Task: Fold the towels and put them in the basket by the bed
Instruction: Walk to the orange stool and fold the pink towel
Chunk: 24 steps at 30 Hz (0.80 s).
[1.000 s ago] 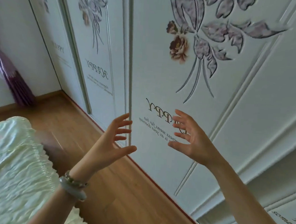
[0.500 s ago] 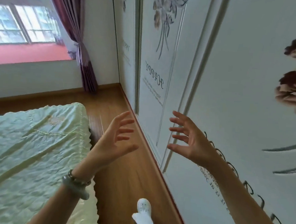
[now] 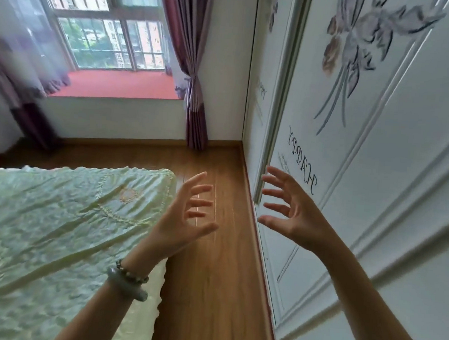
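Wooden plank floor [image 3: 211, 274] runs between the pale green quilted bed [image 3: 57, 225] and white flowered wardrobe doors [image 3: 375, 179], where left hand [image 3: 186, 217] and right hand [image 3: 291, 213] hover empty, fingers spread wide, probably mid-turn while searching, since no towels or basket show

both hands raised between a bed and a wardrobe, nothing in them

the left hand [image 3: 180, 225] and right hand [image 3: 300, 219] are held up apart, palms facing each other, fingers spread and slightly bent, holding nothing. the left wrist wears a pale bangle [image 3: 124, 286] and a bead bracelet [image 3: 135, 277]. a bed [image 3: 57, 225] with a wrinkled pale green cover lies at the left. a strip of wooden floor [image 3: 218, 287] runs between it and the white wardrobe [image 3: 389, 206] on the right, whose doors carry flower prints and the word "happy". beyond are a window [image 3: 108, 31], a red window seat [image 3: 118, 87] and a tied purple curtain [image 3: 194, 94].
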{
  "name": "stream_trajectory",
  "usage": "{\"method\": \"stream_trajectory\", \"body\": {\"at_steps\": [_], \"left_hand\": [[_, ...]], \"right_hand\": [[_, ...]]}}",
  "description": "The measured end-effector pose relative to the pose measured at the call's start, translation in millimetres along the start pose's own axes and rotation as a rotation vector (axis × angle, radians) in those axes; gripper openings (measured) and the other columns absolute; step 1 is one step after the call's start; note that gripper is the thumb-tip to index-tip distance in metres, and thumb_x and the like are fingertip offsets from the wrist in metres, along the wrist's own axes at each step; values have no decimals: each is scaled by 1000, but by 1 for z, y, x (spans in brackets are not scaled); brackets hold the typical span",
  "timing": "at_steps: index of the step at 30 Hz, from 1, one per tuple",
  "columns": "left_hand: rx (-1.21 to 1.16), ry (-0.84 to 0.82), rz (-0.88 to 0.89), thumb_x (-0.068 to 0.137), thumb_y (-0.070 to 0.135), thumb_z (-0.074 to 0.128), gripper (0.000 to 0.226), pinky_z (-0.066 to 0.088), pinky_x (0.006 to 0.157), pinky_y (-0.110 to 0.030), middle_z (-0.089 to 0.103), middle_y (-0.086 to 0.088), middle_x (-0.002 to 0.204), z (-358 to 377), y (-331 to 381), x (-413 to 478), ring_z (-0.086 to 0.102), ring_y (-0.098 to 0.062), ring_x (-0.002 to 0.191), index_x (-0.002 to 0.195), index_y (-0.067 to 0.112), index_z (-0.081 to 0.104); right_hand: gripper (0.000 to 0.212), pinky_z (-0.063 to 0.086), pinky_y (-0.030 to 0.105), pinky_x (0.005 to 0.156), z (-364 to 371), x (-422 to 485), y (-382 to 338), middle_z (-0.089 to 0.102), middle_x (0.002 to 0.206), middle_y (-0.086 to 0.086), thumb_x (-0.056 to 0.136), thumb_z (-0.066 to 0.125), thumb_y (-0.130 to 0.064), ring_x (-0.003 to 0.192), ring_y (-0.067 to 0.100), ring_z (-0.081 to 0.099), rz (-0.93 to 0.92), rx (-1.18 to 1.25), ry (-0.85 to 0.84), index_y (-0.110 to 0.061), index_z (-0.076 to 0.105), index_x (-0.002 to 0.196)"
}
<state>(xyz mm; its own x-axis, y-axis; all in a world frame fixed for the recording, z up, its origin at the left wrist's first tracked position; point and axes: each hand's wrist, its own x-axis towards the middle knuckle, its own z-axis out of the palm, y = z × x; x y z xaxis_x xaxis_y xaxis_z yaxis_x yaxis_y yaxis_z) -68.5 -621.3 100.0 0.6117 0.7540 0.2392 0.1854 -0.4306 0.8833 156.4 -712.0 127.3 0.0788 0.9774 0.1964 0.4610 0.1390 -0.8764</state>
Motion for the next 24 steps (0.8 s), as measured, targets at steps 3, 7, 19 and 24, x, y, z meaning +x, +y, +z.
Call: {"method": "stream_trajectory", "body": {"at_steps": [3, 7, 19, 24], "left_hand": [[9, 40, -28, 70, 12, 78, 90, 51, 80, -16, 44, 13, 129, -8, -17, 35, 57, -1, 108, 139, 31, 23], [15, 83, -46, 70, 10, 78, 90, 51, 80, -16, 45, 13, 129, -23, -42, 88, 57, -1, 109, 139, 32, 24], [36, 160, -20, 68, 27, 75, 87, 53, 85, -22, 45, 14, 129, -111, -139, 308, 57, -3, 109, 137, 37, 24], [72, 167, 10, 70, 27, 77, 87, 52, 84, -20, 46, 13, 129, -148, -173, 384, 57, -3, 110, 138, 34, 24]], "right_hand": [[88, 47, 11, 87, -4, 47, 19, 42, 130, -20, 71, 79, -10, 115, -4, 51, -20, -8, -55, -42, 28, 135], [84, 48, 13, 85, -8, 111, 41, 45, 129, -21, 72, 78, -11, 111, -6, 53, -38, -3, -116, -47, 30, 131], [81, 50, 15, 85, -25, 368, 99, 47, 129, -20, 74, 76, -11, 111, -3, 55, -35, 18, -123, -48, 32, 130], [82, 49, 12, 82, -20, 459, 113, 46, 127, -24, 74, 77, -11, 110, -7, 53, -43, 14, -134, -49, 31, 130]]}}
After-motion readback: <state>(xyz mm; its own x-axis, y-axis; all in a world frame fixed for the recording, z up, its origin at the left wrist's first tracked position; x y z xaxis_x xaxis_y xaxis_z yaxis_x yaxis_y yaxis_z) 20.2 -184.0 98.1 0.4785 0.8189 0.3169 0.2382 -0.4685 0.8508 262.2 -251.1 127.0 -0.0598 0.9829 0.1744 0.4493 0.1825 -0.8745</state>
